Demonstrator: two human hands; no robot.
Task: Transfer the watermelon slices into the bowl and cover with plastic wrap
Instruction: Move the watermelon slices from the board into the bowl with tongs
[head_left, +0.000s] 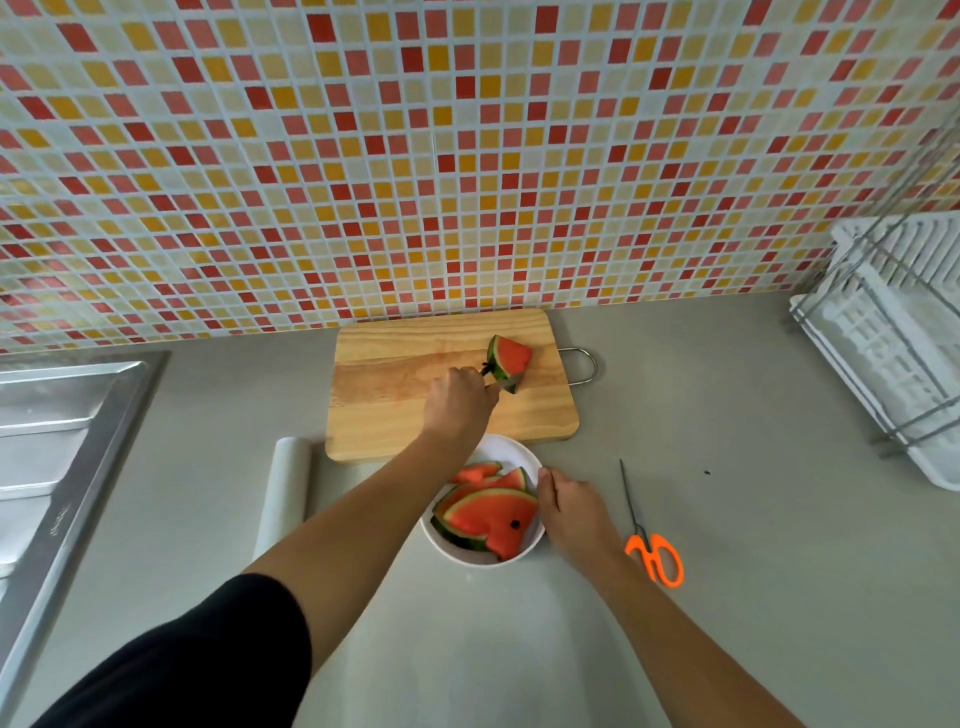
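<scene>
A watermelon slice (509, 358) stands on the far right part of the wooden cutting board (395, 410). My left hand (457, 405) reaches over the board and is closed on a small dark utensil (493, 378) whose metal tip touches the slice's rind; I cannot tell what kind of utensil it is. In front of the board, a white bowl (511, 449) holds several watermelon slices (488, 514). My right hand (574, 512) grips the bowl's right rim. A roll of plastic wrap (284, 493) lies to the left of the bowl.
Orange-handled scissors (655, 556) lie on the grey counter right of the bowl. A white dish rack (893, 343) stands at the far right, and a steel sink (57, 447) is on the left. A tiled wall rises behind the board.
</scene>
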